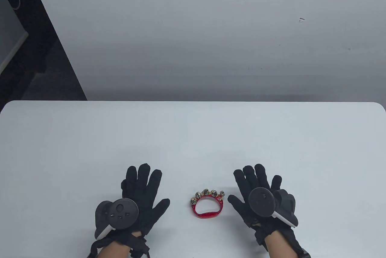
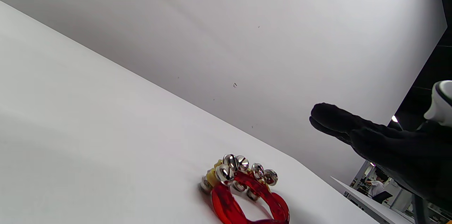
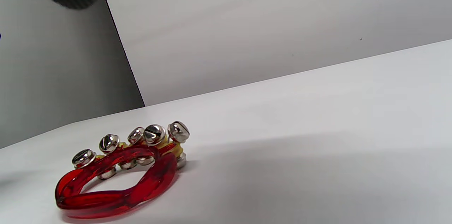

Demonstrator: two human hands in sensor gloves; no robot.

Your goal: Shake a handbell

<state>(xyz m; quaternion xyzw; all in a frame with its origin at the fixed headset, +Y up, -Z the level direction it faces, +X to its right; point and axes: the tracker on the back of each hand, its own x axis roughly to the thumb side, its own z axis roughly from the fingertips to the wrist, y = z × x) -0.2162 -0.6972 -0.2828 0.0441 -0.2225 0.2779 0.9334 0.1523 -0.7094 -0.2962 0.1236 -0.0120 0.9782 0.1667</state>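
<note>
Handbell (image 1: 207, 206) lies flat on the table (image 1: 193, 137) near its front edge, between the left hand (image 1: 141, 197) and the right hand (image 1: 259, 194), touching neither; both hands have fingers spread flat, holding nothing. It looks light and rigid: a red translucent plastic loop with small metal bells along the far arc, probably slick. Best grip is likely the plain near arc of the loop, fingers through the opening, clear of the bells so they ring freely.

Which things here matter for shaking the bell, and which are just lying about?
Part of the job:
- red handbell, flat on the table, untouched
- left hand, open, left of it
- right hand, open, right of it

Just there:
- white table
- grey wall behind
</note>
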